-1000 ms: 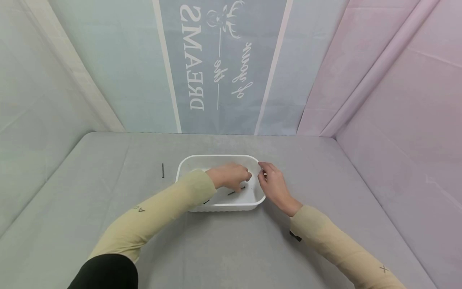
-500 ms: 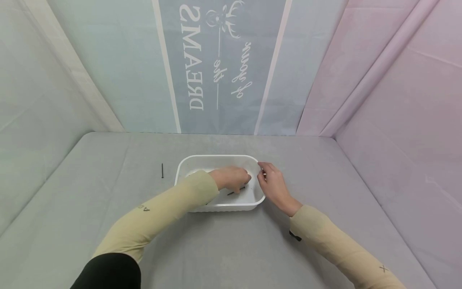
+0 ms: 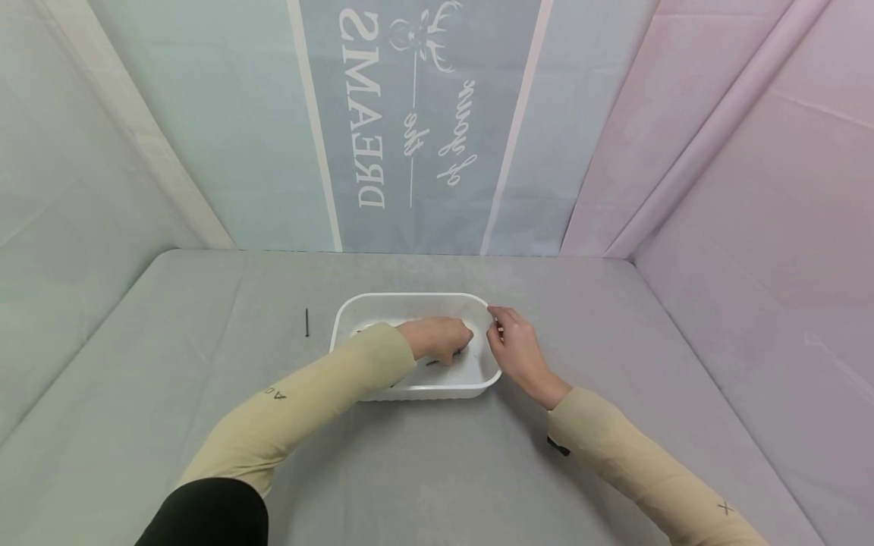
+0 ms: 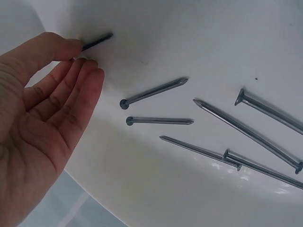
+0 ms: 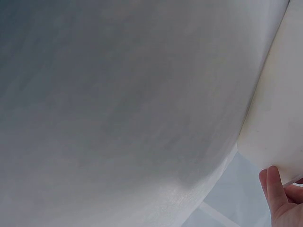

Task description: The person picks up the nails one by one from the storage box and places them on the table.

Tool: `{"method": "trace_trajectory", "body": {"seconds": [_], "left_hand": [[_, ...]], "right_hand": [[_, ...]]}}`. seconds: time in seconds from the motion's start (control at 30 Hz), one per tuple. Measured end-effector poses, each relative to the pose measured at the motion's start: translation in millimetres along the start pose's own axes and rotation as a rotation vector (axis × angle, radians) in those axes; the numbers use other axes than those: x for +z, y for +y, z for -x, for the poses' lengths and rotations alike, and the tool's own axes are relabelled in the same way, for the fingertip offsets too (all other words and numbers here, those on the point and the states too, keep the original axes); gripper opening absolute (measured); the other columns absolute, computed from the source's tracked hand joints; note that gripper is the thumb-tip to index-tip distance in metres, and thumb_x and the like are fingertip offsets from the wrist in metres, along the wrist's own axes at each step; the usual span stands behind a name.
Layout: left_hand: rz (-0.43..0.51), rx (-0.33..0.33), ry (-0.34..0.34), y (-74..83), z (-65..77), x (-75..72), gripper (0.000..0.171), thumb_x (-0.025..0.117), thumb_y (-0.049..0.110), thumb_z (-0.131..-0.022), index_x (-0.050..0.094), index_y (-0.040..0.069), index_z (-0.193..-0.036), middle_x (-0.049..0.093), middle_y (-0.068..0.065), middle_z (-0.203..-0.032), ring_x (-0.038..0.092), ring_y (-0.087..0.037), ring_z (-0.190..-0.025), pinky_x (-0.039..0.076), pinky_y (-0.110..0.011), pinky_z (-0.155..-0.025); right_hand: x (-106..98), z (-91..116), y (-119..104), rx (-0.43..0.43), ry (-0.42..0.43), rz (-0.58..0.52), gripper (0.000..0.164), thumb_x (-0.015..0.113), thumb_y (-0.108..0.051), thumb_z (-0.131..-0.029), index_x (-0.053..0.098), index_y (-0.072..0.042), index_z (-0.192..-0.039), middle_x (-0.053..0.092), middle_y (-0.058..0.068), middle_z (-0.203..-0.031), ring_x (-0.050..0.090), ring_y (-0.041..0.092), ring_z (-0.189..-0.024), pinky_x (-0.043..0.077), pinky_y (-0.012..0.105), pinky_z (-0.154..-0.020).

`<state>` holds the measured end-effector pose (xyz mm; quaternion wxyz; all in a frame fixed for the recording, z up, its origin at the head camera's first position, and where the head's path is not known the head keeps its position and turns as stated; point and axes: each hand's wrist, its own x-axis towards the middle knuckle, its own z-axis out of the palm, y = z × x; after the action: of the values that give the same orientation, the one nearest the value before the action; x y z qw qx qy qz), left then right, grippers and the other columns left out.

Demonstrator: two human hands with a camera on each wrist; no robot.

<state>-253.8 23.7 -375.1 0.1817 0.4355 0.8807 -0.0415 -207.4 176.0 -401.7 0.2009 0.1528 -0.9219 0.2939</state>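
In the head view my left hand (image 3: 440,339) reaches down inside a white plastic tray (image 3: 437,393). The left wrist view has its thumb and fingers pinching a dark nail (image 4: 98,41), whose far end sticks out past the thumb. Several loose steel nails lie on the tray floor beside that hand, among them a short nail (image 4: 161,121) and a longer nail (image 4: 248,134). My right hand (image 3: 522,353) holds the tray's right rim, thumb inside and fingers outside. In the right wrist view, its fingers (image 5: 274,187) press against the tray's outer wall (image 5: 279,113).
One more nail (image 3: 307,322) lies on the grey tabletop (image 3: 437,470), left of the tray. Behind the table hangs a printed fabric backdrop (image 3: 273,152); a pinkish fabric wall (image 3: 765,227) stands at the right and a pale one (image 3: 82,174) at the left.
The left hand's fingers have closed in on a nail inside the tray, and that nail has shifted slightly. The right hand stays at the rim.
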Motion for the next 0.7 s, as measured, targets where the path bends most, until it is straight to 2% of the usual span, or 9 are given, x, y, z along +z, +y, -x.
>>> {"method": "trace_trajectory", "body": {"seconds": [0.27, 0.7], "left_hand": [[0.023, -0.004, -0.013, -0.7, 0.8, 1.1, 0.021, 0.056, 0.000, -0.083, 0.043, 0.014, -0.074, 0.038, 0.003, -0.063, 0.034, -0.011, -0.061, 0.028, -0.021, -0.055], [0.033, -0.031, -0.020, -2.1, 1.0, 0.5, 0.015, 0.059, 0.001, -0.081, 0.050, 0.013, -0.077, 0.050, 0.002, -0.072, 0.042, -0.011, -0.066, 0.035, -0.021, -0.060]], "right_hand": [[-0.2, -0.2, -1.6, 0.018, -0.017, 0.010, 0.031, 0.048, 0.001, -0.085, 0.057, 0.007, -0.114, 0.059, 0.020, -0.111, 0.063, 0.025, -0.087, 0.053, 0.029, -0.068], [-0.4, -1.2, -1.2, 0.024, -0.021, 0.008, 0.032, 0.046, 0.001, -0.085, 0.057, 0.007, -0.114, 0.059, 0.019, -0.111, 0.062, 0.025, -0.087, 0.053, 0.029, -0.068]]}}
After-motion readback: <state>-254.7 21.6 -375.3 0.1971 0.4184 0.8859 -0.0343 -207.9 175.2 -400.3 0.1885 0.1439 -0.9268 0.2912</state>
